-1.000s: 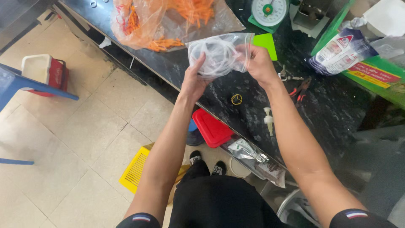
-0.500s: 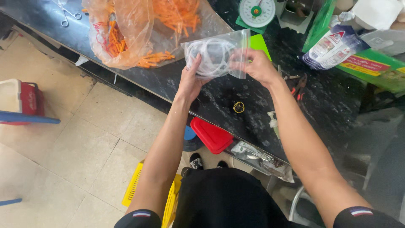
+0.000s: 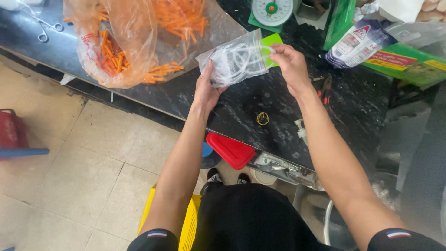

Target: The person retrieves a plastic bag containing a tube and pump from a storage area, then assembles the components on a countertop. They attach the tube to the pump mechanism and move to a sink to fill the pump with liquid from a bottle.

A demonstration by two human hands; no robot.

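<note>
I hold a small clear plastic bag [image 3: 237, 59] with coiled white tubing inside, just above a dark stone counter [image 3: 195, 97]. My left hand [image 3: 207, 90] grips the bag's lower left side. My right hand [image 3: 289, 62] pinches its upper right edge between thumb and fingers. A bright green card [image 3: 271, 42] lies right behind the bag. A small yellow rubber band [image 3: 263, 118] rests on the counter below my hands.
A large clear bag of orange sticks [image 3: 139, 37] fills the counter's left. Scissors [image 3: 44, 24] lie far left. A green-based scale [image 3: 272, 10], printed packets [image 3: 355, 44] and green boxes [image 3: 409, 62] stand at the back right. A red lid [image 3: 231, 149] and a yellow crate [image 3: 188, 223] sit below.
The view has shifted left and down the counter. Both hands keep hold of the bag, which now sits lower and more tilted, with my left hand further beneath it.
</note>
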